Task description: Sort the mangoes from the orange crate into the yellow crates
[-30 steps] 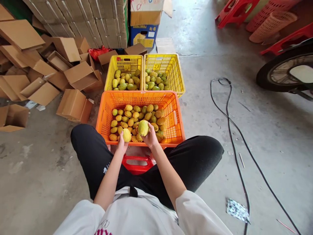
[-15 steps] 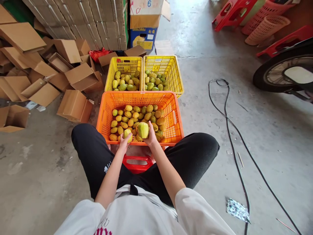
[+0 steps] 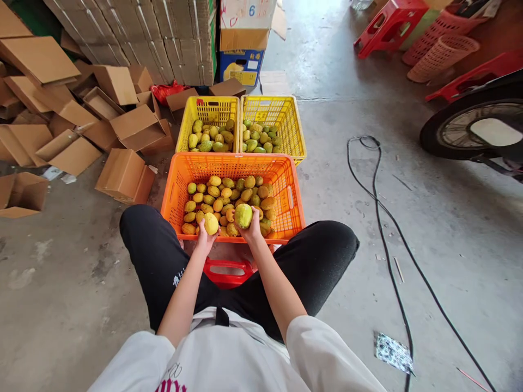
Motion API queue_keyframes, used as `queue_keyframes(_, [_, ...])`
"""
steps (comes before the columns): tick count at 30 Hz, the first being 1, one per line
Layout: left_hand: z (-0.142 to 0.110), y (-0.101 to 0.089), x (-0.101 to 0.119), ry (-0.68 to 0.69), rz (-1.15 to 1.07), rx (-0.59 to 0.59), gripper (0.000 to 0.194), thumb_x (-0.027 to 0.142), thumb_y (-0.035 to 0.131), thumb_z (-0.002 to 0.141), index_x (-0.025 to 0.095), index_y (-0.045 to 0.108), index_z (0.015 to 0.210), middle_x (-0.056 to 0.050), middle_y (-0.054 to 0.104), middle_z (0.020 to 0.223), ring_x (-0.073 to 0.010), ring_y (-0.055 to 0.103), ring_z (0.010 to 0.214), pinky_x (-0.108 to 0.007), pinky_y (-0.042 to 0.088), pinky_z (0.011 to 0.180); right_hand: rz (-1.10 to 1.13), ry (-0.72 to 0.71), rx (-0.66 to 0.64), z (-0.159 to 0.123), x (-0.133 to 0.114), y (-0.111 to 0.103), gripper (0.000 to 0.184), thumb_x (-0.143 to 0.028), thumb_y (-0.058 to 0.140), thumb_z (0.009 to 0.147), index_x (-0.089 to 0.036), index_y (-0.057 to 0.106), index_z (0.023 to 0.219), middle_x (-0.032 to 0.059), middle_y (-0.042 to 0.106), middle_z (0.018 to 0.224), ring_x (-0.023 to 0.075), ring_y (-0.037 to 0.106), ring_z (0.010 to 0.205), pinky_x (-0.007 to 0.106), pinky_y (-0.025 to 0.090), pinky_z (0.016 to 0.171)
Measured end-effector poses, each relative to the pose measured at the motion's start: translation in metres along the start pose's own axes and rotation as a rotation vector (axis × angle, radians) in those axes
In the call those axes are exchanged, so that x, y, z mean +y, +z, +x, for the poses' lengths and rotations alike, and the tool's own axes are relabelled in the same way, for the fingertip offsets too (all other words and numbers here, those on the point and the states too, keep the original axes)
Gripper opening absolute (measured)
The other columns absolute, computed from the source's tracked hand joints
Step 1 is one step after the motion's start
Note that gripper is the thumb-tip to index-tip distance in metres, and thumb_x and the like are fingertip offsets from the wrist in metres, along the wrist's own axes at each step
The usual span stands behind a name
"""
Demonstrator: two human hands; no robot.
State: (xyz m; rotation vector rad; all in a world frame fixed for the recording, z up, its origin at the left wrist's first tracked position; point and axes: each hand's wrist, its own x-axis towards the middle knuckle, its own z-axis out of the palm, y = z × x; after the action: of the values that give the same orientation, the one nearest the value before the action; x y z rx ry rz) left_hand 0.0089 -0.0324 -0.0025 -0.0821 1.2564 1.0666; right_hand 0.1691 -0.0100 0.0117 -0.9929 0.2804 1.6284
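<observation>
My left hand is closed around a pale yellow papaya, fingers beneath it and the top showing. To its right, my right hand grips a larger, yellow-green papaya, with the thumb along its right side. Both fruits are held above the near part of an orange plastic crate. Many yellow, orange and green papayas lie loose on the crate's bottom. The held ones hide a few of those below.
Beyond the orange crate stand two yellow crates holding more fruit. Open cardboard boxes lie heaped at left. A red stool shows between my knees. To the right are a black cable and a motorbike wheel.
Both papayas have been turned in my hands. The left one now shows a paler, yellower side; the right one has shifted slightly right and tilted. My hands keep hold of them.
</observation>
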Motion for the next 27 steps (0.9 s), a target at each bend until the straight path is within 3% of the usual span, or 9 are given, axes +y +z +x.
queue_keyframes(5, [0.002,-0.001,0.0,-0.04,0.015,-0.064,0.042,0.044,0.048,0.101,0.011,0.069,0.118,-0.013,0.075,0.094,-0.0199,0.074,0.081,-0.027,0.059,0.068,-0.05,0.065,-0.046,0.007,0.004,-0.01,0.031,-0.047,0.048,0.092,-0.021,0.065,0.087,0.0075,0.075,0.076,0.0225,0.073,0.068,0.032,0.061,0.055])
queue_keyframes(9, [0.004,0.0,0.002,-0.067,0.005,-0.021,0.04,0.042,0.048,0.102,0.01,0.068,0.116,-0.011,0.074,0.086,-0.019,0.073,0.071,-0.027,0.059,0.062,0.0,0.135,0.0,0.002,0.003,-0.014,0.036,-0.045,0.041,0.096,-0.021,0.066,0.085,0.0084,0.076,0.077,0.0215,0.074,0.066,0.032,0.061,0.056])
queue_keyframes(14, [0.003,-0.002,0.003,-0.003,0.089,-0.07,0.037,0.041,0.077,0.086,0.013,0.066,0.109,-0.008,0.074,0.079,-0.0154,0.07,0.059,-0.024,0.058,0.056,0.008,0.162,0.086,-0.002,0.0,-0.017,0.038,-0.047,0.043,0.101,-0.02,0.065,0.086,0.0063,0.074,0.068,0.0207,0.073,0.062,0.035,0.065,0.06])
queue_keyframes(18, [-0.001,0.0,0.004,-0.007,0.099,-0.028,0.045,0.031,0.091,0.073,0.013,0.066,0.106,-0.006,0.073,0.076,-0.0153,0.071,0.06,-0.025,0.06,0.059,-0.06,0.131,0.001,0.004,0.003,-0.025,0.03,-0.051,0.063,0.093,-0.022,0.063,0.087,0.0039,0.073,0.068,0.0205,0.072,0.059,0.035,0.066,0.059])
queue_keyframes(23, [-0.001,0.005,0.005,0.054,0.045,0.013,0.025,0.021,0.079,0.083,0.02,0.068,0.105,-0.003,0.074,0.087,-0.0148,0.074,0.081,-0.028,0.063,0.083,-0.134,0.021,-0.04,0.009,0.006,-0.031,0.021,-0.044,0.067,0.087,-0.024,0.061,0.087,0.0019,0.073,0.07,0.0201,0.073,0.062,0.033,0.066,0.06])
queue_keyframes(27, [-0.001,0.002,0.007,0.034,0.048,0.006,0.012,0.026,0.066,0.092,0.02,0.069,0.102,-0.005,0.074,0.092,-0.0164,0.074,0.088,-0.031,0.062,0.09,-0.072,0.047,-0.006,0.008,0.006,-0.032,0.026,-0.047,0.06,0.088,-0.021,0.064,0.088,0.0059,0.074,0.07,0.0217,0.073,0.062,0.033,0.065,0.058])
